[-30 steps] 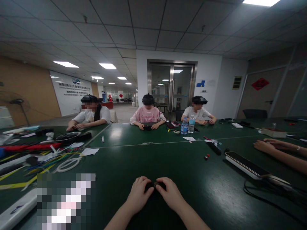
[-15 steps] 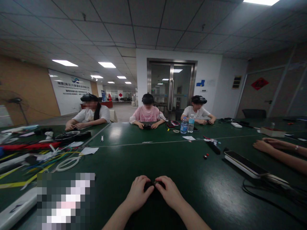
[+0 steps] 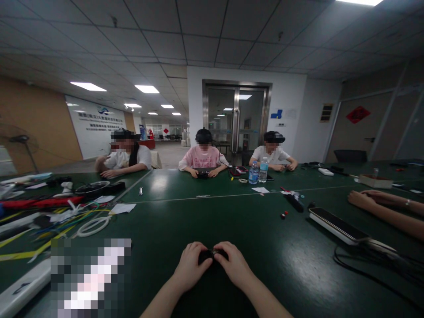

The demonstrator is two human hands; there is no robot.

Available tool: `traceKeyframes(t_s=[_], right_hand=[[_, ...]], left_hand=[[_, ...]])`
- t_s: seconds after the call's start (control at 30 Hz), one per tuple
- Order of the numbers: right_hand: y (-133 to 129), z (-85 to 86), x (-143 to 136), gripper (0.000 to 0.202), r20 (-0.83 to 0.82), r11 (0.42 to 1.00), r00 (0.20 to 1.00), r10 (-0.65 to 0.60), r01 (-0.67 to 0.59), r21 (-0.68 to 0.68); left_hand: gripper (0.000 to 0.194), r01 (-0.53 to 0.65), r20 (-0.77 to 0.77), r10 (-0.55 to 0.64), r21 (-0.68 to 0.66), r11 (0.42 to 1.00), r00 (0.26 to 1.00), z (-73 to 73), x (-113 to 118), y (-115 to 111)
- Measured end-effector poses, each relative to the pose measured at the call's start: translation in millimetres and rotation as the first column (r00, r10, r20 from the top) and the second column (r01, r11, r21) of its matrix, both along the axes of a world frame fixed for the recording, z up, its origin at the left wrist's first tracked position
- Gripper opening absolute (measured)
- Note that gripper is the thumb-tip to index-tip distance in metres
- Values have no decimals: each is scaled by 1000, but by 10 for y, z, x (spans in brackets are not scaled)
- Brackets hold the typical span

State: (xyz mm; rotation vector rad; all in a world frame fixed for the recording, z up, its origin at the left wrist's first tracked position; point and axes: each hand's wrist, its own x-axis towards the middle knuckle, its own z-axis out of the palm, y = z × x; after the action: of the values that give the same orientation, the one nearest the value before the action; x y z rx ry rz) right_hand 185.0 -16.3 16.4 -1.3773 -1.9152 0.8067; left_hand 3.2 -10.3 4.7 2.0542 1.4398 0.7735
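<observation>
Office, open-plan. Grey square-tiled suspended ceiling (image 3: 205, 48) with white rectangular light panels (image 3: 146, 89). Glossy white wall panel (image 3: 94, 148) at left, bearing blue wave-shaped logo (image 3: 103, 110) above lines of dark lettering (image 3: 101, 120). Steel-framed double glass doors (image 3: 220, 110) straight ahead. Pale floor (image 3: 170, 152) running far back. Broad dark green bench (image 3: 159, 221), seated people in black headsets (image 3: 204, 155) along far edge.

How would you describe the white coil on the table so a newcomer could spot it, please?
On the green table, look left of the wearer's left hand. There, left of and nearer than a white paper, lies the white coil; its round loops distinguish it from the flat yellow strip nearby.
</observation>
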Motion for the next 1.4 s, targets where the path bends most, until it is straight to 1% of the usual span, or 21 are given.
traceKeyframes(t_s=[0.17,0.3,0.4,0.53,0.63,0.7,0.9,1.0,1.23,1.4], right_hand=[[-3,-7,-12,23,-18,1000,1000,-9,9,3],[32,-62,-21,21,-12,1000,1000,-19,20,13],[72,-110,-19,22,-68,999,997,-33,34,20],[113,-129,26,24,-188,998,980,-66,62,-26],[130,-110,87,25,-208,991,972,-106,87,-97],[136,-93,130,27,-214,988,968,-132,110,-109],[154,-49,221,33,-269,974,937,-225,215,-66],[181,-58,253,34,-306,966,917,-257,255,-47],[256,-145,330,39,-393,931,855,-338,364,-8],[252,-122,349,40,-412,899,828,-380,436,46]], left_hand=[[34,5,-27,-4,34,999,1000,-12,7,6],[32,-3,-113,8,45,999,994,7,23,-4],[30,-2,-172,11,51,999,985,26,30,-12],[31,0,-181,9,45,999,983,40,24,-17],[34,-4,-171,9,31,1000,985,53,19,-22],[35,-3,-171,7,18,1000,985,62,18,-27],[41,-20,-163,17,-16,1000,986,47,6,-24],[44,-13,-162,9,-23,1000,987,42,-1,-22],[45,-30,-171,22,-49,998,985,121,20,-48],[45,-30,-174,22,-49,998,985,127,19,-45]])
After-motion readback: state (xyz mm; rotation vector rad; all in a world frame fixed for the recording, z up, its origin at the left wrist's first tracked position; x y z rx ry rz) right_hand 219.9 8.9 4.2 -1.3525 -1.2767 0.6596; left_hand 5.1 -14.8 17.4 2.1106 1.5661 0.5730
